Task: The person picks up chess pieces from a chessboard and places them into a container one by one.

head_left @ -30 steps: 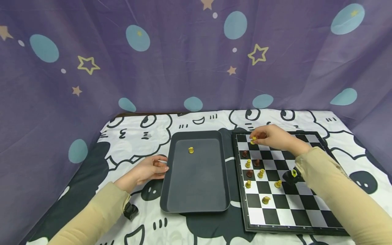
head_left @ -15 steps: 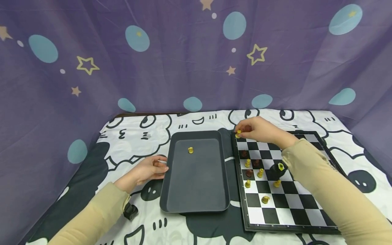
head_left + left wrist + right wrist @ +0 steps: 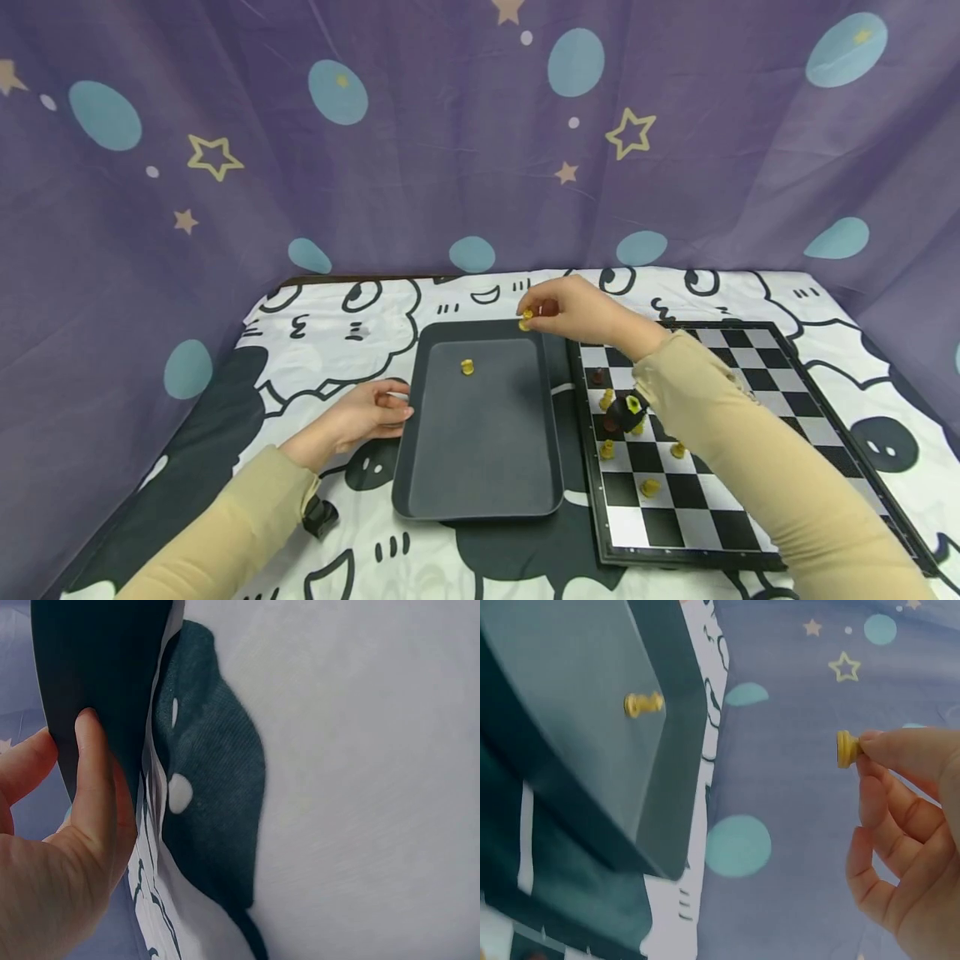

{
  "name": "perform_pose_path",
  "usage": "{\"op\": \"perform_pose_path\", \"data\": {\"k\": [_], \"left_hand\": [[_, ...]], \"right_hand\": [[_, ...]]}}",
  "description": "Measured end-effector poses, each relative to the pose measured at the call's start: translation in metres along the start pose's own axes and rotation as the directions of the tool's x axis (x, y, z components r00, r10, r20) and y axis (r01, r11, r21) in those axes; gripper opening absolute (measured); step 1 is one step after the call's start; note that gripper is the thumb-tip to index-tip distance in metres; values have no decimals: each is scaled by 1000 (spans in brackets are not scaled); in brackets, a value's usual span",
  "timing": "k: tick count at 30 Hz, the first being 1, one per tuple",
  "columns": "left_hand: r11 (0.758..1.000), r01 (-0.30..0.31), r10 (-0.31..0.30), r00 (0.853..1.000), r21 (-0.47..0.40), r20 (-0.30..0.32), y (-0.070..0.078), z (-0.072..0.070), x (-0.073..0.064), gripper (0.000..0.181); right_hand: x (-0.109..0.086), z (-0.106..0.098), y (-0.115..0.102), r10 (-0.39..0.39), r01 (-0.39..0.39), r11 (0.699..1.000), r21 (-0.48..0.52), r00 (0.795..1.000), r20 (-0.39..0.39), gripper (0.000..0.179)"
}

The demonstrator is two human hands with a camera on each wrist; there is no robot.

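In the head view my right hand (image 3: 573, 310) is raised above the far right corner of the dark grey tray (image 3: 480, 467). Thumb and forefinger pinch a gold chess piece (image 3: 846, 750), its round base sticking out and its top hidden by the fingertips. Another gold chess piece (image 3: 467, 367) is in the far part of the tray. At the tray's left side, my left hand (image 3: 367, 417) holds the edge, thumb at the rim and fingers against the outer wall (image 3: 112, 645). The black-and-white chessboard (image 3: 705, 529), right of the tray, bears several gold pieces and some dark brown ones.
A patterned black-and-white cloth (image 3: 330, 333) covers the table. Behind it hangs a purple curtain (image 3: 450, 167) with stars and blue ovals. My right forearm (image 3: 757, 450) reaches across the chessboard and hides part of it and some pieces.
My right hand has moved left from the far left part of the chessboard to the tray's far right corner, carrying the gold chess piece. The left hand and tray have stayed put.
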State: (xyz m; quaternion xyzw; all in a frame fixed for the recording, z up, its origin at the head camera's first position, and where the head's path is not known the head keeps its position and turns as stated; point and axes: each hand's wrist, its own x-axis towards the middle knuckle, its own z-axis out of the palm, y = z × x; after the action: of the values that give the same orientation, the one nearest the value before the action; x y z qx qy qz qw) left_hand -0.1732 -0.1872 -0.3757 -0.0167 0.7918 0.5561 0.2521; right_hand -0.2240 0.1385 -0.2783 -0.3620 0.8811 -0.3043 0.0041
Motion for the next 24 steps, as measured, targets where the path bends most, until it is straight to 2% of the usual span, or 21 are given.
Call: {"op": "perform_pose_path", "data": {"k": [9,17,24], "left_hand": [[1000,-5,5,1000,-5,-8,2,0,1,52],[1000,-5,5,1000,10,-5,2,-1,0,52],[1000,8,-8,1000,-1,-3,0,-1,0,53]], "right_hand": [[21,31,-3,23,-24,995,98,1000,11,12],[36,61,12,155,-159,982,102,987,40,16],[48,85,18,265,-274,949,153,961,76,19]]}}
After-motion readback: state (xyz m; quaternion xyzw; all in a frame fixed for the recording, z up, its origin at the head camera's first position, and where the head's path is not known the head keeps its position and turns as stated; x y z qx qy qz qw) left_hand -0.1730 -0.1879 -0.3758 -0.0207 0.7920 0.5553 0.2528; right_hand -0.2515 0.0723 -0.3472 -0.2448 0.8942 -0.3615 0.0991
